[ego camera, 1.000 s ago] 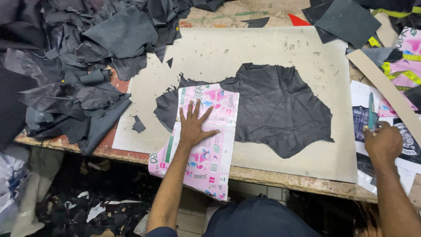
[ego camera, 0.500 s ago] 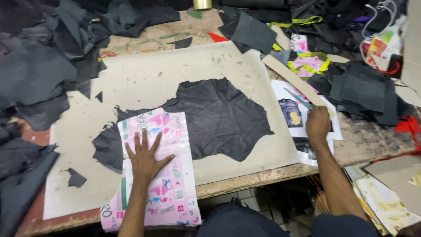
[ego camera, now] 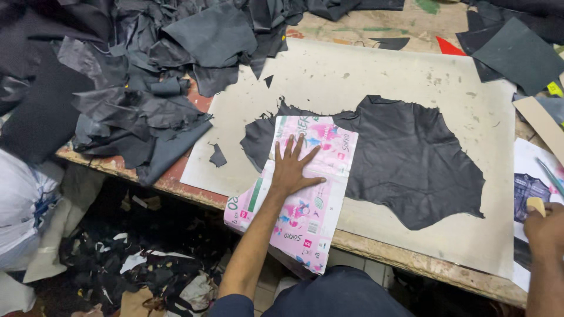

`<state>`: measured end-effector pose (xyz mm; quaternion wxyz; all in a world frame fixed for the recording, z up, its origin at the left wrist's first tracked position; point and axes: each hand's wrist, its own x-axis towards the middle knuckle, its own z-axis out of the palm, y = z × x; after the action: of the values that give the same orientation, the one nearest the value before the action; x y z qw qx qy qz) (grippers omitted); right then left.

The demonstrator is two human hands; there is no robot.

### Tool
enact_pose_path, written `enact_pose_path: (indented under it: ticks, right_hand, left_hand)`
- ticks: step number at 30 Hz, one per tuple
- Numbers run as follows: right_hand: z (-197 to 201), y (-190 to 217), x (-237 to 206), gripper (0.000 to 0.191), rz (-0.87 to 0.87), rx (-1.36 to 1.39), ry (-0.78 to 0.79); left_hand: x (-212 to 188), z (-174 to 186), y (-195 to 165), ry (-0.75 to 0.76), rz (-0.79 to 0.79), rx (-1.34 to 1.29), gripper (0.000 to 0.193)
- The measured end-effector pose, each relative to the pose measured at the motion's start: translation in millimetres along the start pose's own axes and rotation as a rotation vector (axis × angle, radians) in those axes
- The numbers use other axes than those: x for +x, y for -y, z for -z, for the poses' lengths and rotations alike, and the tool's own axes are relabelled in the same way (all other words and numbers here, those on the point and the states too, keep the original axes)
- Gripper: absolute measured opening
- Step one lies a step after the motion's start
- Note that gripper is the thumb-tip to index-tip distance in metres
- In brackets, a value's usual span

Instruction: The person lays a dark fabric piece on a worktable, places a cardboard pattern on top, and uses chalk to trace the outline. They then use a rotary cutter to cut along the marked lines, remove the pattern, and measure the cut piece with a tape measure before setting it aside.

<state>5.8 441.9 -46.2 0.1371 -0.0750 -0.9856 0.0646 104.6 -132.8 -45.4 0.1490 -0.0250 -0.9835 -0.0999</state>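
My left hand (ego camera: 292,168) lies flat, fingers spread, on a pink printed cardboard pattern (ego camera: 305,205). The pattern covers the near left part of a large black leather piece (ego camera: 405,158) spread on a pale cutting board (ego camera: 364,76), and its lower end hangs over the table edge. My right hand (ego camera: 543,226) is at the far right edge of the view, closed around a small pale object (ego camera: 536,205), resting by printed paper sheets (ego camera: 529,185). A thin teal tool (ego camera: 551,176) lies just above that hand.
A big heap of black leather scraps (ego camera: 135,70) fills the table's left and back. More dark pieces (ego camera: 517,50) and a tan cardboard strip (ego camera: 543,126) lie at the back right. A small black offcut (ego camera: 218,156) sits on the board. Scraps litter the floor (ego camera: 147,270) below.
The view swung left, then right, and closer. My left hand stayed pressed on the pink pattern. My right hand stayed at the right by the printed sheets, now near the frame edge.
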Motion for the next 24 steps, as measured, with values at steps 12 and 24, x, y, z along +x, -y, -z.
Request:
enact_pose_path:
  ticks: [12, 24]
  right_hand:
    - [22, 286, -95, 0.026, 0.450, 0.798, 0.353]
    - [-49, 561, -75, 0.038, 1.895, 0.321, 0.380]
  left_hand:
    - [-6, -15, -3, -0.133, 0.040, 0.004, 0.090]
    - [-17, -37, 12, 0.060, 0.373, -0.434, 0.096]
